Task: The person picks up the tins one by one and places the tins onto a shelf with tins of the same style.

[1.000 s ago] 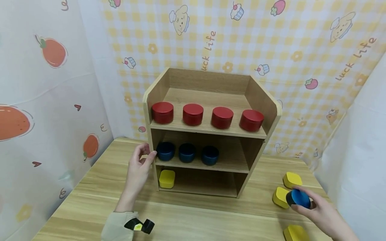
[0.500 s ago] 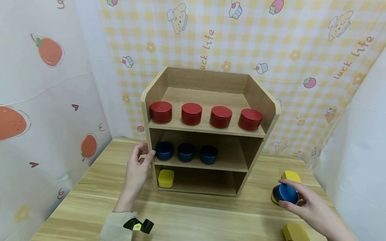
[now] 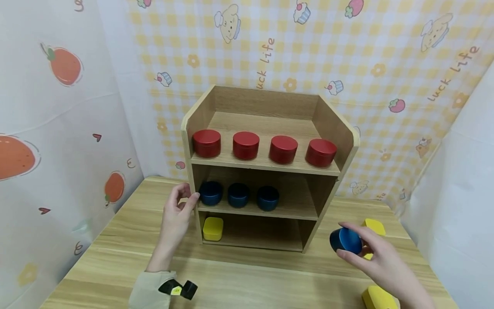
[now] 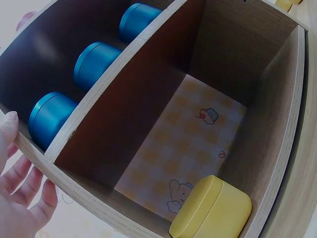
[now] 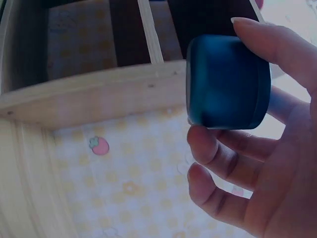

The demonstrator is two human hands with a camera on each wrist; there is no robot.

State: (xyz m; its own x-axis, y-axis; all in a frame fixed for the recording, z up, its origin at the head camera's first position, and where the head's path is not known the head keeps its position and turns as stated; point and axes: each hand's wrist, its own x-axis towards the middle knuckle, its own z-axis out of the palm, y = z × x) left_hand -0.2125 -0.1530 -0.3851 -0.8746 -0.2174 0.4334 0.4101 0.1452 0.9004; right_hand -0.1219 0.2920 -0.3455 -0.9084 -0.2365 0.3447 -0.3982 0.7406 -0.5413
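Note:
My right hand (image 3: 382, 262) pinches a round blue tin (image 3: 346, 241) between thumb and fingers, held tilted to the right of a three-level wooden shelf (image 3: 266, 122). In the right wrist view the same blue tin (image 5: 228, 84) overlaps the shelf's side. My left hand (image 3: 175, 223) grips the shelf's left side panel, thumb at its front edge and fingers outside. Several red tins (image 3: 245, 145) line the top level. Three blue tins (image 3: 238, 195) stand on the middle level, towards the left. A yellow tin (image 3: 213, 228) sits at the left end of the bottom level.
Right of the shelf on the wooden table (image 3: 247, 281) lie a far yellow tin (image 3: 374, 226), a near yellow tin (image 3: 379, 297) and one mostly hidden behind my right hand. A patterned cloth (image 3: 247, 51) hangs behind the shelf; white cloths stand at both sides.
My right hand has carried the blue tin leftward and slightly up, from over the yellow tins towards the shelf. My left hand stays at the side panel.

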